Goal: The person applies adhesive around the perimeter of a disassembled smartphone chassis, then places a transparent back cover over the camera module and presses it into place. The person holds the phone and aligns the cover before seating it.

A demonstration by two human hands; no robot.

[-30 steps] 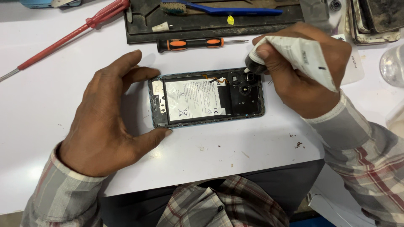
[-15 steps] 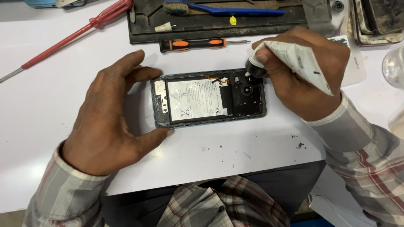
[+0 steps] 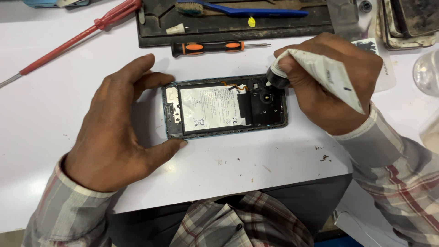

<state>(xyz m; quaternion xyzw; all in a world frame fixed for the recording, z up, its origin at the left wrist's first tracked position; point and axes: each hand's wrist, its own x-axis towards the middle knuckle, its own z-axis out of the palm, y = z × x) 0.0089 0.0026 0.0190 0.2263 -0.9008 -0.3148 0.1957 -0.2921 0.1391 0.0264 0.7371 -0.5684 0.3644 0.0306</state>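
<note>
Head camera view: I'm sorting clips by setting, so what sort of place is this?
Most likely a phone repair bench: an opened phone with its battery bared lies on a white table, with screwdrivers and a tool tray behind, and the right hand holds a squeeze tube.

Our right hand (image 3: 329, 84) covers most of white tube (image 3: 320, 68); nozzle tip (image 3: 273, 82) too small to tell if touching opened phone (image 3: 226, 107). Our left hand (image 3: 114, 132) hides phone's left end. Red screwdriver (image 3: 68, 41) cut off at left edge. Clear container (image 3: 427, 71) cut off at right edge.
</note>
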